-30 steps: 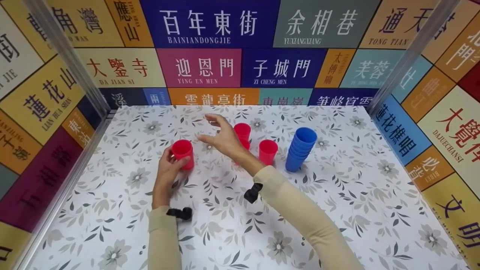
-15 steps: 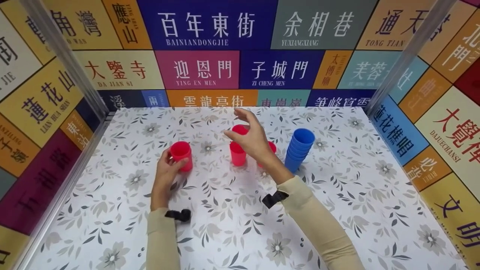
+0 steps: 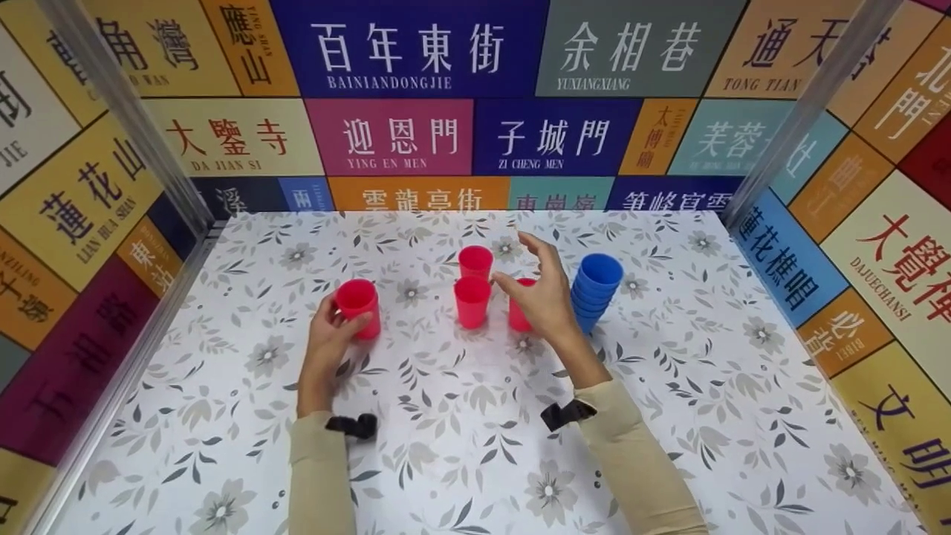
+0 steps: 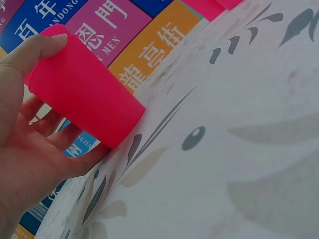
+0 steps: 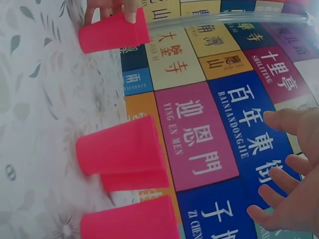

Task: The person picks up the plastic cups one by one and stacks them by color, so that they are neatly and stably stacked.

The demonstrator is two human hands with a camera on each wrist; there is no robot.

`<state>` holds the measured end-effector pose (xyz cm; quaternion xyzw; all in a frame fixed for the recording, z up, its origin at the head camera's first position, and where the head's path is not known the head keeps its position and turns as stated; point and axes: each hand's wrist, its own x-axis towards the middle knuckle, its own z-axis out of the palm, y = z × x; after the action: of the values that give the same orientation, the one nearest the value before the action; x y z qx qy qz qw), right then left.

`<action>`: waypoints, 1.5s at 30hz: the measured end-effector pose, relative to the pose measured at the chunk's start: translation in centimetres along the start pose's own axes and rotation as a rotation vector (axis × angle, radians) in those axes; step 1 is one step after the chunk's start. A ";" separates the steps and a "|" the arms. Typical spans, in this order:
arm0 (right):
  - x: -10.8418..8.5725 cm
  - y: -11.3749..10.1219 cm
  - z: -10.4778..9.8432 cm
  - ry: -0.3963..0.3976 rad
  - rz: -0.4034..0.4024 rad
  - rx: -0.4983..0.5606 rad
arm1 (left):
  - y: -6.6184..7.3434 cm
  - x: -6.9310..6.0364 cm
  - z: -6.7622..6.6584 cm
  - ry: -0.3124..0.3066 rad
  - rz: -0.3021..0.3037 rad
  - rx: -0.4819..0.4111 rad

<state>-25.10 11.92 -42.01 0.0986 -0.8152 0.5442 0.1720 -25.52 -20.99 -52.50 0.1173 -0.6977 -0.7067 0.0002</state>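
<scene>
My left hand grips an upright red cup on the left of the table, thumb on the near side by the rim. The left wrist view shows this cup with its base on the tabletop and fingers around its far side. My right hand is raised with fingers spread and nothing in it. It hovers over a red cup, partly hiding it. Left of it stand two more red cups, a front one and a back one. Just right of the hand rises a stack of blue cups.
The table has a white cover with grey leaves and flowers. Behind it and at both sides stand walls of coloured signs. Clear corner posts edge the back corners. A black wrist camera sits on each sleeve.
My right hand has moved rightward from between the red cups to beside the blue stack, uncovering the two middle red cups. The left hand stays on its red cup.
</scene>
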 end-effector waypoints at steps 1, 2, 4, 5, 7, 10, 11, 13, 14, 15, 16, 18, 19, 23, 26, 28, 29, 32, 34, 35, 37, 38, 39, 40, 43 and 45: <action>-0.1 0.3 -0.1 0.005 0.012 -0.004 | 0.0 0.0 0.0 0.001 0.001 -0.001; -0.3 0.7 -0.3 0.009 0.024 -0.009 | 0.0 0.0 0.1 -0.001 0.002 0.000; -0.5 1.5 -0.5 0.021 0.041 -0.011 | 0.0 0.0 0.1 -0.002 -0.001 0.002; -0.6 1.9 -0.6 0.027 0.052 -0.011 | 0.0 0.0 0.1 0.000 -0.003 0.007; -0.8 2.6 -0.7 0.036 0.065 -0.014 | 0.0 0.1 0.1 0.001 -0.005 0.010; -1.0 3.5 -0.7 0.042 0.082 -0.025 | 0.0 0.1 0.1 0.006 -0.016 0.018; -1.0 3.8 -0.7 0.041 0.088 -0.030 | 0.0 0.1 0.1 0.006 -0.017 0.017; -1.1 4.3 -0.6 0.035 0.099 -0.042 | 0.0 0.1 0.0 0.006 -0.020 0.019; -1.2 4.6 -0.6 0.034 0.108 -0.046 | -0.1 0.2 0.0 -0.001 -0.003 0.014; -1.3 4.8 -0.5 0.030 0.120 -0.050 | -0.2 0.1 0.0 -0.007 0.014 0.010; -1.4 5.0 -0.4 0.026 0.134 -0.055 | -0.2 0.2 0.0 -0.013 0.031 0.006; -1.5 5.3 -0.3 0.020 0.165 -0.059 | -0.4 0.2 -0.1 -0.024 0.065 0.001; -1.5 5.5 -0.2 0.017 0.183 -0.061 | -0.4 0.1 -0.1 -0.030 0.080 -0.001; -1.6 6.4 0.2 0.014 0.238 -0.054 | -0.4 0.2 -0.1 -0.030 0.084 -0.005; -1.7 7.0 0.5 0.011 0.273 -0.047 | -0.4 0.2 -0.1 -0.022 0.072 -0.007; -1.8 7.2 0.7 0.012 0.294 -0.038 | -0.4 0.2 -0.1 -0.019 0.063 -0.004; -1.8 7.4 0.8 0.013 0.300 -0.037 | -0.3 0.2 -0.1 -0.019 0.060 -0.003; -1.8 7.7 1.2 0.016 0.323 -0.025 | -0.3 0.0 -0.2 -0.016 0.049 -0.002; -1.8 7.8 1.4 0.016 0.337 -0.028 | -0.2 -0.1 -0.2 -0.020 0.049 -0.010; -1.8 7.9 1.5 0.018 0.344 -0.031 | -0.2 -0.1 -0.2 -0.022 0.050 -0.015; -1.9 8.0 1.7 0.026 0.357 -0.032 | -0.2 -0.2 -0.1 -0.023 0.050 -0.020; -1.9 8.1 1.8 0.035 0.363 -0.028 | -0.2 -0.2 -0.1 -0.024 0.051 -0.022; -1.9 8.2 1.9 0.046 0.369 -0.022 | -0.2 -0.2 -0.1 -0.025 0.049 -0.023; -1.9 8.3 2.0 0.057 0.373 -0.016 | -0.2 -0.2 -0.1 -0.025 0.049 -0.020; -1.9 8.5 2.1 0.086 0.373 0.008 | -0.1 -0.1 0.0 -0.023 0.048 -0.028; -2.0 8.5 2.1 0.095 0.371 0.012 | -0.1 -0.1 0.0 -0.021 0.051 -0.037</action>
<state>-26.62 13.24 -50.80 -0.0783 -0.8072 0.5754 0.1064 -25.39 -20.97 -52.59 0.0921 -0.6874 -0.7203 0.0130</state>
